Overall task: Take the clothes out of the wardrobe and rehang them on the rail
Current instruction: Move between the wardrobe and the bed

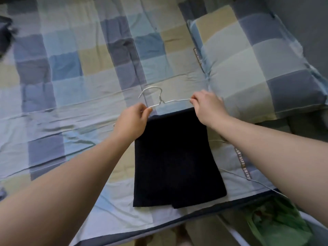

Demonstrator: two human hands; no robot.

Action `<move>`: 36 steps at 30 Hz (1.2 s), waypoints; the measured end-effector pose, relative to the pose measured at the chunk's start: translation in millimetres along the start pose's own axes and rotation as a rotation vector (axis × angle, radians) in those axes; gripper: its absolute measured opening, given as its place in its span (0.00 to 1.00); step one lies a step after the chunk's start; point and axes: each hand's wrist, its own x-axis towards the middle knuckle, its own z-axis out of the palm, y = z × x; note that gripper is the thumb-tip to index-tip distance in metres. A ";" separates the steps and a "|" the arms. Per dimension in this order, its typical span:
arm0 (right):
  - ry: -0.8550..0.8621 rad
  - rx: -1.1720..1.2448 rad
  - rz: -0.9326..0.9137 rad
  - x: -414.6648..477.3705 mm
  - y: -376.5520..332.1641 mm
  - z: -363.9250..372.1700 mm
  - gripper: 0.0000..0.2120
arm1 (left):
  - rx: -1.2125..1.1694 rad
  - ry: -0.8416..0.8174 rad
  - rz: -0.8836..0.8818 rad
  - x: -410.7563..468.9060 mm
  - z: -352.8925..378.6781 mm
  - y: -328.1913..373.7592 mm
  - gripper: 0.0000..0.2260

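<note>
A dark folded garment (175, 160) hangs over the lower bar of a white wire hanger (159, 99) and lies flat on the bed. My left hand (133, 119) pinches the hanger's left shoulder wire. My right hand (207, 107) pinches the right shoulder wire. The hanger's hook points away from me, over the sheet. The lower bar is hidden under the cloth and my hands. No wardrobe or rail is in view.
A checked blue, beige and grey sheet (74, 71) covers the bed. A matching pillow (257, 63) lies at the right. A thin white cable (248, 178) runs across the bed's near right corner. A green plastic bag (276, 221) sits on the floor. A dark item (6, 32) is at the far left edge.
</note>
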 end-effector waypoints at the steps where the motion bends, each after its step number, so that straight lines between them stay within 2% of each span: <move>1: 0.017 -0.008 0.011 15.0 3.7 18.2 0.11 | 0.011 0.003 -0.002 17.3 12.4 -11.0 0.13; 6: 0.144 -0.006 0.045 86.0 24.1 90.2 0.11 | 0.017 0.052 0.028 101.2 58.7 -48.8 0.12; 11: 0.243 0.046 0.048 146.4 37.0 129.7 0.11 | 0.063 0.111 0.074 170.5 81.9 -63.6 0.11; 15: 0.213 0.156 0.127 187.7 42.7 144.4 0.15 | 0.061 0.168 0.053 215.2 88.4 -73.8 0.09; 17: 0.145 0.146 0.151 194.4 41.3 149.6 0.21 | 0.124 0.150 0.043 223.9 89.9 -78.7 0.15; 21: 0.011 0.093 0.179 169.1 32.0 150.5 0.27 | 0.241 0.129 0.051 201.1 89.2 -86.3 0.24; 26: -0.112 0.019 0.129 113.7 10.5 129.0 0.29 | 0.395 -0.031 0.027 140.0 71.8 -74.5 0.27; 29: -0.142 -0.025 0.096 72.0 -8.3 101.7 0.30 | 0.461 -0.096 0.081 101.1 45.5 -62.9 0.29; 36: -0.187 -0.049 0.159 -56.3 -67.8 23.9 0.31 | 0.530 -0.155 0.196 -11.8 -38.1 -47.9 0.31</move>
